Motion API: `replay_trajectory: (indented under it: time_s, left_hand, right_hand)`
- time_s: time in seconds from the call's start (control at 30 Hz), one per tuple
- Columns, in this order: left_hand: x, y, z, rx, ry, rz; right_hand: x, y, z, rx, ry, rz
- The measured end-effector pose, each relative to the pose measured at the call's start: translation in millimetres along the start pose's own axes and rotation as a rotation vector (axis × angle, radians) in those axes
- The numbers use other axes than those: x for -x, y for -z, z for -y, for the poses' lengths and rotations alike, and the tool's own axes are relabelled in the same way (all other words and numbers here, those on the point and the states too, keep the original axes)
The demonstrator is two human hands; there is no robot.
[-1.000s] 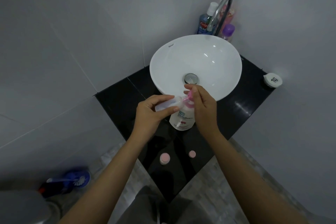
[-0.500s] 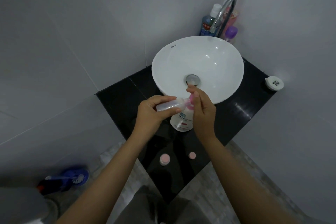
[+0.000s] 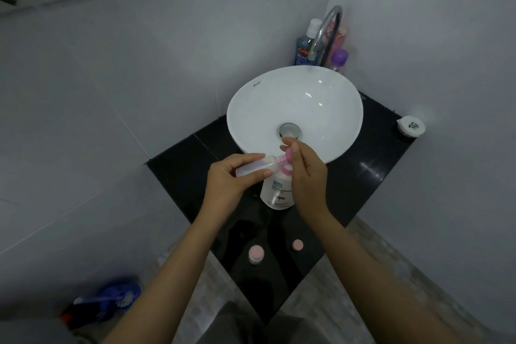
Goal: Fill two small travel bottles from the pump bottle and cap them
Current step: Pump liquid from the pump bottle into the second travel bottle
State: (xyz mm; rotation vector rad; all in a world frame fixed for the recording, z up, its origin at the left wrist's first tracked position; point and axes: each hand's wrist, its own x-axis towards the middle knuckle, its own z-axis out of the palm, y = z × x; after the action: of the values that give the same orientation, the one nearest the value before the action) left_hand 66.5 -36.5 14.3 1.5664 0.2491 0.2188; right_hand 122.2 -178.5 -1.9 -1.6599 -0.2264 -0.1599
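Observation:
A white pump bottle (image 3: 277,193) with a pink pump head (image 3: 287,155) stands on the black counter (image 3: 178,173) in front of the basin. My left hand (image 3: 231,179) holds a clear small travel bottle (image 3: 257,166) on its side, its mouth against the pump's nozzle. My right hand (image 3: 305,173) rests on the pump head, fingers over the top. A second small bottle with a pink cap (image 3: 256,253) stands near the counter's front corner. A loose pink cap (image 3: 297,244) lies beside it.
A white bowl basin (image 3: 296,92) with a metal drain sits behind the hands. The chrome tap (image 3: 325,33) and several toiletry bottles (image 3: 305,45) stand at the back corner. A white round item (image 3: 411,126) lies at the counter's right. A blue brush (image 3: 117,294) lies on the floor at left.
Both hands stay at the pump bottle; the right hand has shifted slightly on the pump head. The view has tilted a little.

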Motion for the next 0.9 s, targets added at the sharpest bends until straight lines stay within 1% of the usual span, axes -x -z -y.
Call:
replay_trajectory:
  time_s: [0.13,0.33,0.53,0.67,0.8,0.9]
  left_hand:
    - [-1,0,-1,-0.001,0.0,0.011]
    - [0,-1,6,-0.019,0.014,0.003]
    - [-2,1,0,0.003,-0.007,0.011]
    - [-6,2,-4,-0.015,-0.016,0.021]
    - [-4,2,0,0.014,0.002,0.026]
    - [-2,0,5,-0.004,0.006,0.004]
  right_hand:
    - [-3,-2,-3,-0.044,0.035,-0.014]
    - [2,-4,-16,-0.039,0.021,-0.011]
    - [-2,2,-3,0.012,-0.013,0.018]
    - [-1,-2,2,0.005,-0.016,-0.027]
    - [0,-3,-3,-0.012,0.072,-0.04]
    - [-4,-4,-11,0.0,0.073,-0.031]
